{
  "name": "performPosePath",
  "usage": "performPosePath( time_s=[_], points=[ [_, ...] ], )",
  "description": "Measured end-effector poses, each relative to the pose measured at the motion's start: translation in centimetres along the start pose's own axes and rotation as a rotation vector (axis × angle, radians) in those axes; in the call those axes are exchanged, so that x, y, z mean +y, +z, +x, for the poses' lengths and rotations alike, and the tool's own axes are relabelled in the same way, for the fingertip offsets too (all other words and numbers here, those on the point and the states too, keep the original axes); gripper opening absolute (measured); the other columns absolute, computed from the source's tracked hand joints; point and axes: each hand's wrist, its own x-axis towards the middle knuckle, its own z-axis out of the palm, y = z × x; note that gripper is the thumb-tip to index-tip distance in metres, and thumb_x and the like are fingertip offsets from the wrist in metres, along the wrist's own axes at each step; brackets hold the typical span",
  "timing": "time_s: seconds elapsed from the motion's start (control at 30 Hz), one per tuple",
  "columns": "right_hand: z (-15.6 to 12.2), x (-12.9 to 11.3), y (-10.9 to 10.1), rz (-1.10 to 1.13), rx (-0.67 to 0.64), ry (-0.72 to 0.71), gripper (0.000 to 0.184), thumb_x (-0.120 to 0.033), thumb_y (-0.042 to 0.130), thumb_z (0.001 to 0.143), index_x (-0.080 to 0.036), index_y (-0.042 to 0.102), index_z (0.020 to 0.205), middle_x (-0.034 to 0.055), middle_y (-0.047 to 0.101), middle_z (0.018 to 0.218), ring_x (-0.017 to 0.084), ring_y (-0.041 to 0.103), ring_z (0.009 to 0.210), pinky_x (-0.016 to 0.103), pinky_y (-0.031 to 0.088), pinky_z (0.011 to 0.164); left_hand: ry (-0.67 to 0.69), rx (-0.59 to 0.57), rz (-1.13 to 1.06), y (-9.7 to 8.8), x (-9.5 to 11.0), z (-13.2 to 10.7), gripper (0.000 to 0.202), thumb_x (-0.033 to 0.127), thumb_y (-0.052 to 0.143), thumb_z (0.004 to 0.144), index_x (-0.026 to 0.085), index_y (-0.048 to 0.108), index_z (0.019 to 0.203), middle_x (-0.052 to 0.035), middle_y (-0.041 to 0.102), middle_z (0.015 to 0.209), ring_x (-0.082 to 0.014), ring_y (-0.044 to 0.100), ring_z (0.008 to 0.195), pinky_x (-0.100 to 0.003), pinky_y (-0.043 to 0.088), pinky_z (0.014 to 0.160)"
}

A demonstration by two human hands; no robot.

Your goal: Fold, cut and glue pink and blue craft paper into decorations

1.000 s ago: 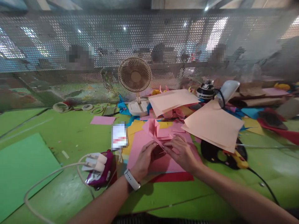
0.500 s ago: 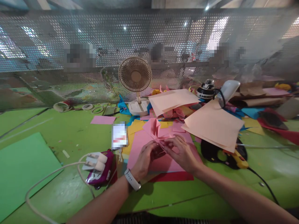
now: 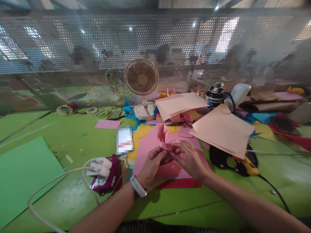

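A folded pink paper piece (image 3: 161,133) stands up between my hands, its upright flaps pointing away from me. My left hand (image 3: 153,163) pinches its near end, thumb against fingers; a white watch band (image 3: 138,186) circles that wrist. From the other side my right hand (image 3: 186,157) is closed on the same paper, thumb and fingertips meeting close to the left ones. Fingers cover the paper's lower part. Both hands are above pink sheets (image 3: 143,155), which lie over a red sheet (image 3: 181,184) on the green table.
A small fan (image 3: 141,77) stands behind. Peach sheets (image 3: 223,129) lie at right over a black disc and a yellow-handled corded tool (image 3: 250,166). At left are a phone (image 3: 124,140), a purple power strip (image 3: 104,179) with white plugs and cable, and a green sheet (image 3: 26,178).
My fingers have shifted slightly on the folded pink paper, the left fingertips curling a little more at its near end. Both hands stay in nearly the same place.
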Motion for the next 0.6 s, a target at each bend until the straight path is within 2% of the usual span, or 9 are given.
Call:
performPosePath(
  time_s=[0.2,0.3,0.43,0.6],
  points=[
    [0.03,-0.01,0.04,-0.011,0.007,-0.022,0.024,-0.023,0.059,0.082,-0.021,0.055,0.105,0.0033,0.066,0.083,0.021,0.058,0.085,0.039,0.041,0.084,-0.01,0.008,0.006,0.13,0.1,0.07,0.014,0.026,0.067,0.077,0.018,0.067,0.089,-0.003,0.067,0.095,-0.013,0.062,0.084,-0.029,0.047,0.083],
    [0.02,-0.06,0.04,-0.015,0.007,-0.015,0.024,-0.022,0.06,0.081,-0.022,0.055,0.104,0.0045,0.066,0.088,0.021,0.058,0.085,0.039,0.042,0.083,-0.01,0.015,0.035,0.13,0.1,0.13,0.017,0.028,0.069,0.076,0.016,0.068,0.088,-0.0044,0.067,0.094,-0.0138,0.062,0.083,-0.03,0.047,0.083],
    [0.03,-0.08,0.02,-0.005,0.004,-0.013,0.026,-0.021,0.059,0.08,-0.023,0.055,0.106,0.0033,0.066,0.086,0.02,0.058,0.081,0.04,0.042,0.083,0.006,-0.003,0.066,0.06,-0.01,0.19,0.019,0.03,0.067,0.077,0.016,0.067,0.089,-0.0052,0.067,0.094,-0.0139,0.062,0.083,-0.031,0.047,0.084],
    [0.06,-0.21,0.0,-0.007,-0.008,-0.004,0.026,-0.02,0.06,0.081,-0.023,0.055,0.106,0.0032,0.066,0.085,0.02,0.058,0.083,0.04,0.041,0.086,0.025,-0.045,0.075,0.11,-0.06,0.28,0.02,0.032,0.064,0.08,0.015,0.065,0.091,-0.0064,0.066,0.096,-0.0168,0.062,0.087,-0.037,0.045,0.088]
  ],
)
